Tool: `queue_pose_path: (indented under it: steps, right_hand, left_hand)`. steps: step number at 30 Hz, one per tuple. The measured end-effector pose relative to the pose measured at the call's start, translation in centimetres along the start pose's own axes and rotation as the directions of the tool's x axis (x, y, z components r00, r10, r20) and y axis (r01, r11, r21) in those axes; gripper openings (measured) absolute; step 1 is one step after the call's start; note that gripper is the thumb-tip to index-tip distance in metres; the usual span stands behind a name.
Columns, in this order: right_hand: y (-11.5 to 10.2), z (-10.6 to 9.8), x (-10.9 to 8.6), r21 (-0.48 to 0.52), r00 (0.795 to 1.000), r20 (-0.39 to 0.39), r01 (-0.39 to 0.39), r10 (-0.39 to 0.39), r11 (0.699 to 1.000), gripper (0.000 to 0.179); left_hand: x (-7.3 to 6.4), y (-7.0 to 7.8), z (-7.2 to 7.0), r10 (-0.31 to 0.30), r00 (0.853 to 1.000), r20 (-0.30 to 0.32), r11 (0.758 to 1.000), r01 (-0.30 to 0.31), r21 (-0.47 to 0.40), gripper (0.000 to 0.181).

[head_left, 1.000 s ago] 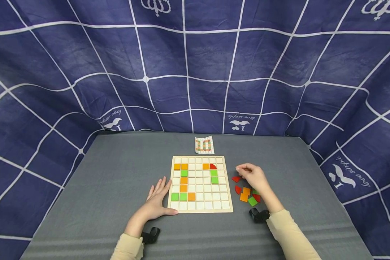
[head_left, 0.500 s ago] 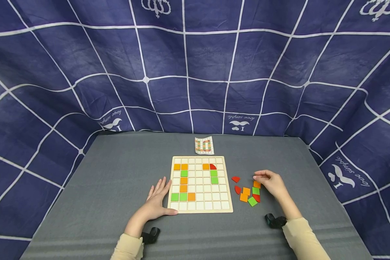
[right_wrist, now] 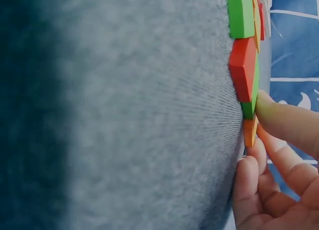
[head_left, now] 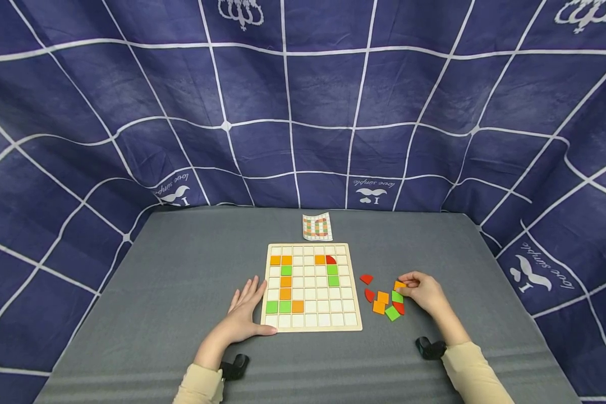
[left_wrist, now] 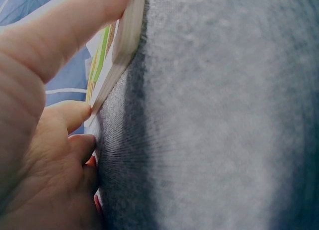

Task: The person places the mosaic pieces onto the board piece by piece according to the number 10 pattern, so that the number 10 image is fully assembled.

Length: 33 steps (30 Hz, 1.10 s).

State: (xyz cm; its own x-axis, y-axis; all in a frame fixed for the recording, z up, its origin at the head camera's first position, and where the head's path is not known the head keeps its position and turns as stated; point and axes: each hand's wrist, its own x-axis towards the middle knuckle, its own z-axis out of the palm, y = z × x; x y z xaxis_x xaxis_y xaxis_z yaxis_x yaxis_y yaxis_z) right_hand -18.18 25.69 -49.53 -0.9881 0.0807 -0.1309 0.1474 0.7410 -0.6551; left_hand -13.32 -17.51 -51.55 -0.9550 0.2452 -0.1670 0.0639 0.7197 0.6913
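A pale wooden grid board (head_left: 323,327) lies on the table with orange, green and red pieces in some cells. My left hand (head_left: 241,316) rests against its near left corner, fingers spread along the left side. The left thumb (left_wrist: 70,28) touches the front edge in the left wrist view. Right of the board, my right hand (head_left: 424,292) pinches an orange square tile (head_left: 398,285) between thumb and forefinger. Beside that tile lie a green tile (head_left: 396,297) and a red quarter-round piece (head_left: 398,308); the thumb is right at the green one in the right wrist view.
Loose pieces, including another red quarter-round piece (head_left: 366,279), an orange tile (head_left: 379,307) and a green tile (head_left: 392,313), lie between board and right hand. Behind the board is a small printed pattern card (head_left: 317,226). A blue curtain (head_left: 323,146) hangs around the grey table (head_left: 207,241).
My right hand has moved right from above the nearer red piece, then down to the orange tile at the pile's right, fingers closing around it. My left hand stays at the board.
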Motion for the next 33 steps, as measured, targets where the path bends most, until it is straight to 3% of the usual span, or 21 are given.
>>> queue_pose_path:
  steps: [9,20,26,33]
  right_hand:
    - [0.1,0.1,0.2,0.005,0.999,0.029,-0.026,0.026,1.000,0.026]
    - [-0.1,-0.1,0.1,0.212,0.999,0.030,-0.032,0.027,0.977,0.026]
    - [-1.5,0.7,0.4,0.371,0.997,0.068,-0.067,0.045,0.926,0.033]
    - [-4.5,3.2,0.2,0.397,0.992,0.127,-0.075,0.026,0.915,0.030]
  left_hand:
    - [-0.1,0.1,0.0,0.004,1.000,-0.007,1.000,-0.004,0.007,0.121]
    - [-0.2,0.2,0.1,0.003,1.000,0.003,1.000,-0.003,-0.013,0.120]
    - [0.0,0.1,0.1,-0.004,1.000,0.002,1.000,0.004,-0.007,0.120]
    - [0.1,0.0,0.1,-0.011,1.000,0.013,1.000,0.011,-0.003,0.120]
